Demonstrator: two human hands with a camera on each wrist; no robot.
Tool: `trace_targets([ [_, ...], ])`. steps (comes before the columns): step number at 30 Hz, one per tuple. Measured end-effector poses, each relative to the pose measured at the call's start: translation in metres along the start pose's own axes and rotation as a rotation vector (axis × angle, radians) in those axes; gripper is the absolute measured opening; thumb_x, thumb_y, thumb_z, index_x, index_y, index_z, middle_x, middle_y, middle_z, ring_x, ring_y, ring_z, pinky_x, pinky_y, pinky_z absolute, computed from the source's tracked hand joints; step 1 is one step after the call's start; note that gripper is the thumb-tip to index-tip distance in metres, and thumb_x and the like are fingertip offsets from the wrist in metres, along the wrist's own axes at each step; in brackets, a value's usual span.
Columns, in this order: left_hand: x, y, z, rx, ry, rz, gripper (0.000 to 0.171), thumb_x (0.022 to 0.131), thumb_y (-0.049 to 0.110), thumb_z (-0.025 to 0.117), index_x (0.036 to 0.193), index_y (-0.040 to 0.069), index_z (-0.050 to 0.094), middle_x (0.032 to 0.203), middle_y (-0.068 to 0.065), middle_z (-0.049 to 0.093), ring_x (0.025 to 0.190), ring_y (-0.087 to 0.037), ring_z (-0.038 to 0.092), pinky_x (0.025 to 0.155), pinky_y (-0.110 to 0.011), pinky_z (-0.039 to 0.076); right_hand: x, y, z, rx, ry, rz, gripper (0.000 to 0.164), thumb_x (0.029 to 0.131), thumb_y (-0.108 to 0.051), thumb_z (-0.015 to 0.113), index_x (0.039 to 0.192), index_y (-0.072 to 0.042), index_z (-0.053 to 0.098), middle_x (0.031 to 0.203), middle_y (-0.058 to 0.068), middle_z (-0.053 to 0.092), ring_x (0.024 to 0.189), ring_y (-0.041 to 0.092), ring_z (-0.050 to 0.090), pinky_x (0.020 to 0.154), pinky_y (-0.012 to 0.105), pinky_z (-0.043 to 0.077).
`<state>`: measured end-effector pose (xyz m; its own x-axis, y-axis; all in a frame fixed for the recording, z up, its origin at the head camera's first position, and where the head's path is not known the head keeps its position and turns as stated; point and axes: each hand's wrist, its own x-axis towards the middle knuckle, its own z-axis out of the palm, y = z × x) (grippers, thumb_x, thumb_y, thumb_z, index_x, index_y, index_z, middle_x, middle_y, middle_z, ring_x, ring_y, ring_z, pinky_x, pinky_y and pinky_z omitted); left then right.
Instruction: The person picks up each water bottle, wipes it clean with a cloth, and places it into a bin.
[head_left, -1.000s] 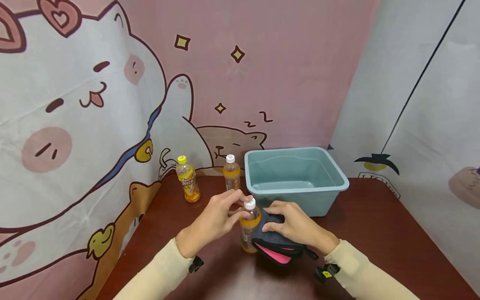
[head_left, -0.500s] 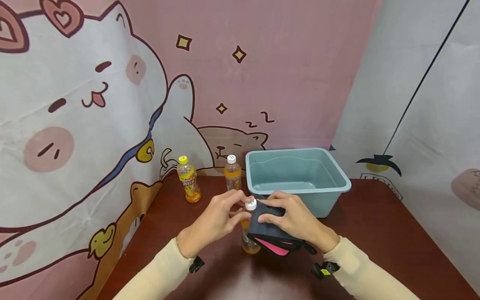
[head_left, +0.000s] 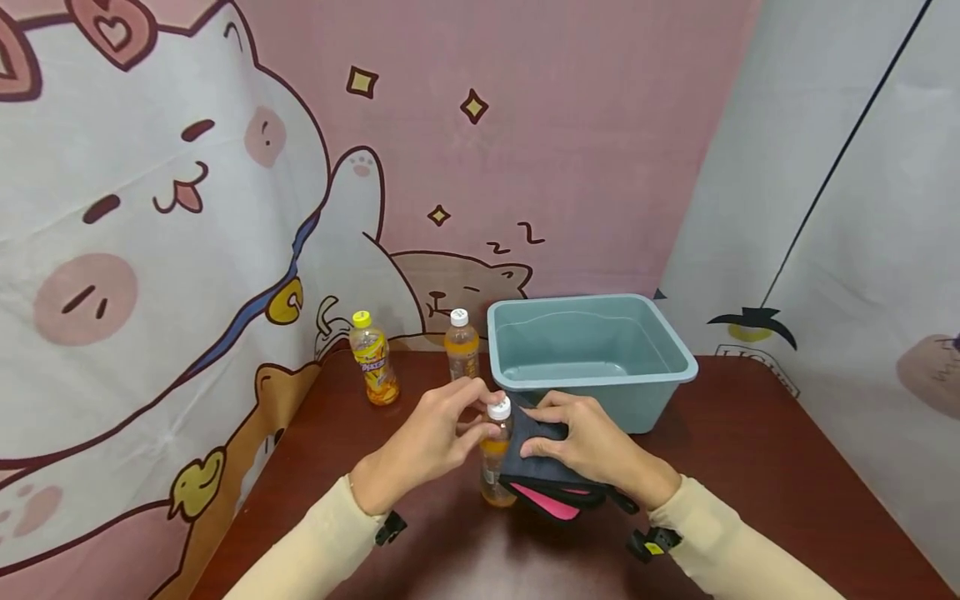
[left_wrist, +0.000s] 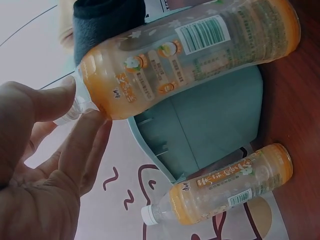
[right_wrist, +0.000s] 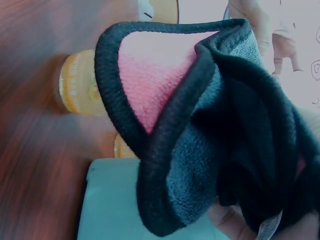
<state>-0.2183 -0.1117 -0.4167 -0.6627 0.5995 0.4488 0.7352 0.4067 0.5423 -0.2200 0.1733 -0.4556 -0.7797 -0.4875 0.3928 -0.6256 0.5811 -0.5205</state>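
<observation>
An upright clear plastic bottle [head_left: 493, 475] with orange bands and a white cap stands on the table in front of me. The thumb and fingers of my left hand [head_left: 438, 429] pinch its neck just below the cap, as the left wrist view also shows. My right hand [head_left: 596, 437] grips a folded cleaning cloth [head_left: 543, 462], dark grey outside, pink inside, with black edging. The cloth lies along the bottle's right side and overlaps part of it. In the right wrist view its folds [right_wrist: 155, 65] hide most of the bottle and of the gripping fingers.
A teal plastic bin [head_left: 592, 382] stands behind my right hand. Left of it is a second white-capped bottle [head_left: 462, 346], and farther left a yellow-capped bottle [head_left: 375, 367]. The dark red-brown table [head_left: 750, 467] reaches back to a cartoon-printed curtain [head_left: 570, 150].
The right hand moves the cloth left across the bottle's front, then slightly back right and down, baring more of the bottle. The left hand keeps its hold on the neck.
</observation>
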Motion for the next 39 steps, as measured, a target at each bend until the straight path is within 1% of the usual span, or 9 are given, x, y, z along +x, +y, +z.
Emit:
trace_targets([
  [4,-0.002,-0.002,0.001,0.005,-0.007,-0.001,0.032,0.101,0.009,0.091,0.125,0.012,0.07,0.133,-0.006,0.078,0.116,-0.019,0.082,0.094,-0.021,0.069,-0.004,0.003,0.004,-0.018,-0.037,-0.004,0.056,0.096,-0.042,0.096,0.136,-0.003,0.085,0.111,-0.004,0.082,0.094,0.002,0.073,0.077,0.022,0.061],
  [8,-0.002,-0.003,0.002,0.014,-0.003,0.004,0.031,0.102,0.009,0.09,0.124,0.012,0.069,0.133,-0.006,0.077,0.117,-0.019,0.082,0.094,-0.021,0.069,-0.005,0.009,0.008,-0.055,-0.077,-0.005,0.052,0.096,-0.043,0.096,0.132,-0.006,0.088,0.11,-0.004,0.082,0.094,0.003,0.074,0.078,0.024,0.063],
  [14,-0.001,-0.001,0.002,0.03,0.002,-0.001,0.03,0.103,0.01,0.09,0.124,0.012,0.068,0.127,-0.005,0.075,0.114,-0.019,0.08,0.094,-0.023,0.07,-0.006,0.017,0.021,-0.127,-0.222,0.071,0.055,0.097,-0.051,0.095,0.132,-0.009,0.089,0.118,-0.001,0.084,0.102,0.01,0.077,0.081,0.029,0.067],
  [18,-0.002,-0.002,0.003,0.019,-0.004,-0.008,0.031,0.103,0.01,0.09,0.126,0.012,0.068,0.13,-0.005,0.075,0.117,-0.018,0.081,0.095,-0.025,0.07,-0.006,0.02,0.03,-0.134,-0.282,0.092,0.052,0.096,-0.047,0.097,0.131,-0.009,0.089,0.115,-0.001,0.083,0.1,0.012,0.077,0.077,0.03,0.066],
  [21,-0.002,-0.002,0.003,0.011,-0.007,-0.009,0.031,0.104,0.01,0.09,0.126,0.012,0.068,0.133,-0.006,0.075,0.121,-0.02,0.081,0.096,-0.026,0.071,-0.007,0.021,0.036,-0.166,-0.318,0.1,0.051,0.094,-0.045,0.099,0.129,-0.01,0.09,0.114,-0.001,0.084,0.1,0.017,0.08,0.077,0.033,0.068],
  [24,-0.002,-0.001,0.004,0.013,-0.005,-0.006,0.03,0.104,0.01,0.089,0.126,0.012,0.068,0.134,-0.006,0.075,0.121,-0.02,0.081,0.096,-0.026,0.071,-0.009,0.023,0.044,-0.183,-0.355,0.119,0.053,0.092,-0.046,0.101,0.128,-0.009,0.09,0.118,0.004,0.087,0.106,0.026,0.084,0.079,0.041,0.072],
  [28,-0.002,0.0,0.003,0.014,-0.003,0.004,0.029,0.105,0.01,0.089,0.125,0.012,0.068,0.135,-0.006,0.075,0.121,-0.02,0.081,0.096,-0.024,0.07,-0.011,0.027,0.05,-0.169,-0.368,0.142,0.054,0.091,-0.045,0.101,0.128,-0.008,0.09,0.123,0.007,0.089,0.111,0.03,0.085,0.081,0.044,0.072],
  [34,-0.002,0.002,0.002,0.011,-0.002,-0.002,0.03,0.104,0.01,0.089,0.125,0.011,0.068,0.133,-0.007,0.075,0.12,-0.022,0.082,0.094,-0.025,0.071,-0.011,0.03,0.05,-0.136,-0.37,0.142,0.053,0.094,-0.046,0.099,0.131,-0.01,0.089,0.127,0.006,0.087,0.112,0.026,0.084,0.083,0.04,0.072],
  [39,-0.002,0.003,0.001,0.029,0.003,0.003,0.03,0.103,0.01,0.09,0.124,0.011,0.068,0.131,-0.007,0.076,0.118,-0.021,0.083,0.093,-0.025,0.071,-0.011,0.031,0.046,-0.109,-0.332,0.121,0.051,0.096,-0.047,0.097,0.131,-0.011,0.089,0.12,0.001,0.084,0.106,0.016,0.08,0.082,0.033,0.068],
])
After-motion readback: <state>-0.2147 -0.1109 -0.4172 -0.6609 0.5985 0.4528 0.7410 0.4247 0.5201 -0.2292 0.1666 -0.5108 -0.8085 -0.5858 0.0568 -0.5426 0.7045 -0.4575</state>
